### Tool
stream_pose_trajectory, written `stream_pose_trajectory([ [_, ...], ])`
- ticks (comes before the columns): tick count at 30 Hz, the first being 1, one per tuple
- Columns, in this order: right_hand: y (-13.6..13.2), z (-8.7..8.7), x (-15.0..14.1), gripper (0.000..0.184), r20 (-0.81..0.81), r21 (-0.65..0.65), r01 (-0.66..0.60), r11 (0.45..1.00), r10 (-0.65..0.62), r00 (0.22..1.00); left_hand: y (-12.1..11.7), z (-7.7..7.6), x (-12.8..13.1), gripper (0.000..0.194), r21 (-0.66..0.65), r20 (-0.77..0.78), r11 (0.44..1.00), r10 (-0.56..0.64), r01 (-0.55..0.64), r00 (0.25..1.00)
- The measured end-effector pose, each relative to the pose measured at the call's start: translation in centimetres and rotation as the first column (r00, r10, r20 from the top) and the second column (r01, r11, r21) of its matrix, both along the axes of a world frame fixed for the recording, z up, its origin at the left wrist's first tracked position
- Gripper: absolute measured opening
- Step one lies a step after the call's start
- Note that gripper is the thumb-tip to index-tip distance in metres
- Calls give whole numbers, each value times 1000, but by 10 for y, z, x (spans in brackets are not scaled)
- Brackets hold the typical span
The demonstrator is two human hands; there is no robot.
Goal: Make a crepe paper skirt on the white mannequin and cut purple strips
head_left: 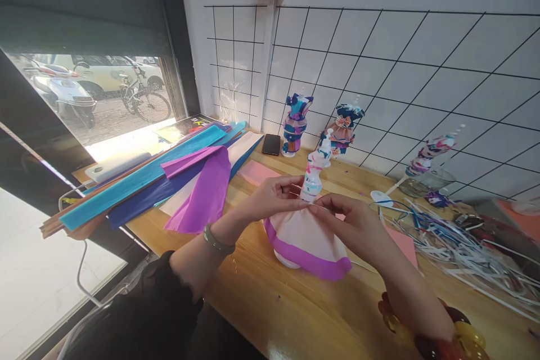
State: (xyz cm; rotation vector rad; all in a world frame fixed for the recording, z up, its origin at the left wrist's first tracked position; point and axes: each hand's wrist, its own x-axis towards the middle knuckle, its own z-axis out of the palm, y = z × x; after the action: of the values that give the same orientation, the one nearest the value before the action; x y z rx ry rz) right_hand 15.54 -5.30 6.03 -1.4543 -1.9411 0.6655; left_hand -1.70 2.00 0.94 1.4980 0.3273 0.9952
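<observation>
A small white dress form (313, 174) with pink and blue marks stands upright on the table in front of me. Around its lower part hangs a pale pink paper skirt (304, 233) with a purple border along the hem. My left hand (280, 194) pinches the gathered top edge of the skirt on the left, its fingers reaching behind the form. Close by on the right, my right hand (343, 216) pinches the same gathered edge between thumb and forefinger. Part of the form's round white base (286, 260) shows under the hem.
Crepe paper strips (143, 177) in blue, purple and cream lie at the left, by a window. Dressed forms (295, 124) and a black phone (271, 144) are at the back. Tangled ribbons (455, 253) and a leaning small form (426, 157) occupy the right side.
</observation>
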Motion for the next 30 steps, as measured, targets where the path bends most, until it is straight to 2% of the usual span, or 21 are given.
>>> stream_pose_trajectory([
  [7,-1,1,3,29,-37,-44,-74,996,72,997,0,-1,-1,58,-11,-5,1000,14,-14,1000],
  [18,-3,4,2,28,-55,-45,-86,995,83,995,2,0,-2,57,18,3,999,-45,45,999],
  [30,-3,3,0,21,-66,15,-91,996,92,994,1,0,-1,55,51,26,997,-56,54,998],
])
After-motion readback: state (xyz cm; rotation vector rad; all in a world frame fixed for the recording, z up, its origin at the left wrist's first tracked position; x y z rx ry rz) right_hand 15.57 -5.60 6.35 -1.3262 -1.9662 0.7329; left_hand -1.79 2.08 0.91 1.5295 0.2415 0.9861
